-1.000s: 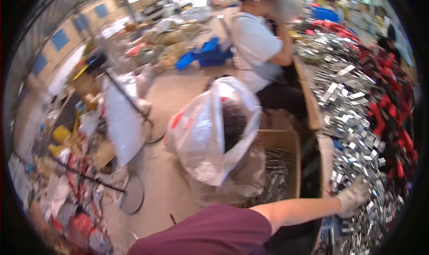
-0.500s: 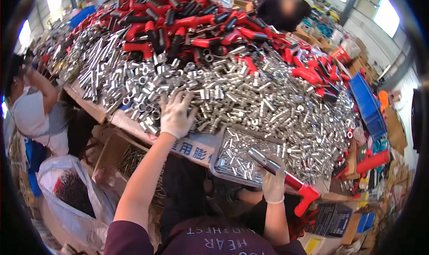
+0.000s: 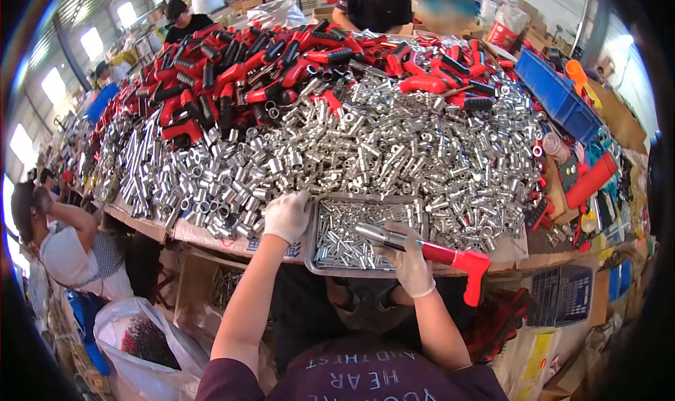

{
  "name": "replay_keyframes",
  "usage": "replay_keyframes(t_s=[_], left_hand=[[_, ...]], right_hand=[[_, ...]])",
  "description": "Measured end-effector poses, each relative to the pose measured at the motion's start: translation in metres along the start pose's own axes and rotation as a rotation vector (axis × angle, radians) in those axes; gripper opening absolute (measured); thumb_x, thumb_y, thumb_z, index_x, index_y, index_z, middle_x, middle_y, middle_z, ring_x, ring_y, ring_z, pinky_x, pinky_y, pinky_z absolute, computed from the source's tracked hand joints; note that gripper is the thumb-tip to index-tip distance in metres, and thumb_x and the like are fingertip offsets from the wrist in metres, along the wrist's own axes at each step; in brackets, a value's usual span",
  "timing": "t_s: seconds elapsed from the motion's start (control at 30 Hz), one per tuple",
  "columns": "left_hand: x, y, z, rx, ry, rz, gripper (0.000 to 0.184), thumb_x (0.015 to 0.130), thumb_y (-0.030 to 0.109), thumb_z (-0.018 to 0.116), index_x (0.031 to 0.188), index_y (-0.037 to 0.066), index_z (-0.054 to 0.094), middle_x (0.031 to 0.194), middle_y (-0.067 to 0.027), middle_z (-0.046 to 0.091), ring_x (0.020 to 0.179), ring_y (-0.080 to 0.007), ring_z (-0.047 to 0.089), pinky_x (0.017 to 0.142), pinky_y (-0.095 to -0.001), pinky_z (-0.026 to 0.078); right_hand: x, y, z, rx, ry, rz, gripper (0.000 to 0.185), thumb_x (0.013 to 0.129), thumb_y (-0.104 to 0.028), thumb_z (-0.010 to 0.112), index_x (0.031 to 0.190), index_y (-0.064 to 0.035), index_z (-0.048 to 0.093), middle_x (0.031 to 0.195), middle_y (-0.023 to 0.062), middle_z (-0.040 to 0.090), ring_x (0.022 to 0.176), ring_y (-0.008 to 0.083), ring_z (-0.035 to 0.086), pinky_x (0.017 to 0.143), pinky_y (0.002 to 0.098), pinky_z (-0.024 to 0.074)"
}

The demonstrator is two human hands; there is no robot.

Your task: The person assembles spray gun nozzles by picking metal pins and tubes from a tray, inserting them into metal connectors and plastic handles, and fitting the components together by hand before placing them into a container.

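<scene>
My right hand, in a pale glove, is closed around a red pistol-grip tool with a shiny metal tube at its front. The tool lies sideways over the front of a clear tray of small metal pins and bits. My left hand, also gloved, is at the tray's left side, against the front of a heap of chrome sockets. Its fingers are curled together, and whatever they may hold is hidden.
Red and black tool handles are piled behind the metal parts. A blue bin stands at the right. An open white sack sits at lower left. Co-workers sit across the table, including a person in black, and at left.
My left hand has moved right, from resting spread on the sockets to the tray's side, and its fingers have curled. My right hand still holds the tool. The head view has shifted.
</scene>
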State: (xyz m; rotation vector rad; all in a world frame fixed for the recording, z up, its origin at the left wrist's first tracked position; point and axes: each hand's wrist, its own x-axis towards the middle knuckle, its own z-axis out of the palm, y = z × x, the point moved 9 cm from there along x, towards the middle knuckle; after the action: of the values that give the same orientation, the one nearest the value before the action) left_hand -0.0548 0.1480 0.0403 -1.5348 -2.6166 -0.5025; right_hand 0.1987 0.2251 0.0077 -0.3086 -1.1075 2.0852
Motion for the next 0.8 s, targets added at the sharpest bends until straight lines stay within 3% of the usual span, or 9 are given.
replay_keyframes(t_s=[0.13,0.2,0.27,0.37,0.4,0.47,0.53,0.77,0.8], left_hand=[[-0.010,0.010,-0.003,0.101,-0.099,0.130,0.016,0.084,0.017,0.057,0.097,0.010,0.062,0.093,-0.0132,0.069,0.092,-0.0349,0.068,0.079,-0.0473,0.053],[-0.011,0.001,0.010,0.151,-0.240,0.048,0.025,0.083,0.017,0.058,0.107,0.011,0.060,0.100,-0.0136,0.068,0.096,-0.0361,0.066,0.084,-0.0469,0.052],[-0.012,0.001,0.005,0.184,-0.266,0.018,0.022,0.086,0.020,0.060,0.104,0.009,0.058,0.099,-0.0149,0.068,0.094,-0.0372,0.067,0.081,-0.0481,0.052],[-0.016,0.002,-0.036,-0.085,0.022,-0.145,0.031,0.091,0.028,0.064,0.114,0.008,0.055,0.102,-0.0201,0.068,0.089,-0.0410,0.066,0.076,-0.0494,0.052],[-0.019,0.013,-0.049,-0.186,0.127,-0.079,0.030,0.094,0.018,0.062,0.119,0.005,0.052,0.099,-0.0178,0.069,0.084,-0.0337,0.069,0.073,-0.0420,0.054],[-0.024,0.034,-0.036,-0.922,-0.065,-0.159,0.023,0.098,0.011,0.057,0.118,0.001,0.051,0.096,-0.0114,0.069,0.081,-0.0206,0.069,0.070,-0.0323,0.054],[-0.034,0.068,-0.023,-1.176,-0.151,-0.102,0.019,0.099,0.007,0.052,0.117,0.000,0.051,0.094,-0.0068,0.067,0.083,-0.0110,0.065,0.070,-0.0261,0.054],[-0.045,0.092,0.003,-1.516,-0.404,-0.230,0.023,0.100,0.007,0.048,0.122,0.001,0.049,0.099,-0.0088,0.064,0.090,-0.0160,0.066,0.080,-0.0309,0.056],[-0.046,0.092,0.000,-1.333,-0.427,-0.129,0.023,0.101,0.008,0.048,0.122,0.000,0.050,0.100,-0.0100,0.065,0.091,-0.0156,0.067,0.080,-0.0289,0.055]], right_hand=[[0.002,0.006,-0.008,0.106,0.022,0.048,0.052,0.102,-0.040,0.051,0.130,0.0030,0.050,0.124,0.0164,0.059,0.107,0.0285,0.065,0.091,0.0402,0.0543],[0.002,0.007,-0.008,0.085,0.025,0.027,0.051,0.102,-0.040,0.050,0.130,0.0031,0.050,0.124,0.0161,0.059,0.108,0.0283,0.065,0.091,0.0401,0.0541],[-0.001,0.008,-0.008,0.064,0.036,0.013,0.051,0.103,-0.040,0.049,0.130,0.0032,0.050,0.125,0.0159,0.059,0.108,0.0282,0.065,0.091,0.0400,0.0540],[0.002,0.005,-0.007,0.029,0.026,0.005,0.051,0.103,-0.040,0.048,0.130,0.0031,0.051,0.125,0.0158,0.059,0.107,0.0280,0.065,0.091,0.0401,0.0540],[0.002,0.004,-0.006,0.052,0.023,0.000,0.052,0.103,-0.041,0.048,0.130,0.0030,0.051,0.124,0.0163,0.060,0.107,0.0279,0.065,0.091,0.0400,0.0539],[-0.001,0.003,-0.004,0.072,0.024,0.004,0.052,0.103,-0.042,0.048,0.130,0.0028,0.051,0.123,0.0168,0.061,0.107,0.0278,0.065,0.091,0.0400,0.0538],[0.000,-0.001,-0.003,0.069,0.041,0.006,0.058,0.101,-0.050,0.047,0.129,0.0004,0.053,0.119,0.0179,0.064,0.106,0.0286,0.066,0.090,0.0387,0.0552],[-0.004,-0.006,-0.003,0.178,0.054,-0.011,0.059,0.100,-0.051,0.049,0.128,0.0000,0.053,0.119,0.0172,0.064,0.107,0.0297,0.066,0.089,0.0387,0.0557],[-0.003,-0.004,-0.003,0.161,0.065,-0.003,0.057,0.100,-0.050,0.048,0.128,0.0003,0.052,0.119,0.0174,0.063,0.107,0.0293,0.065,0.089,0.0394,0.0555]])
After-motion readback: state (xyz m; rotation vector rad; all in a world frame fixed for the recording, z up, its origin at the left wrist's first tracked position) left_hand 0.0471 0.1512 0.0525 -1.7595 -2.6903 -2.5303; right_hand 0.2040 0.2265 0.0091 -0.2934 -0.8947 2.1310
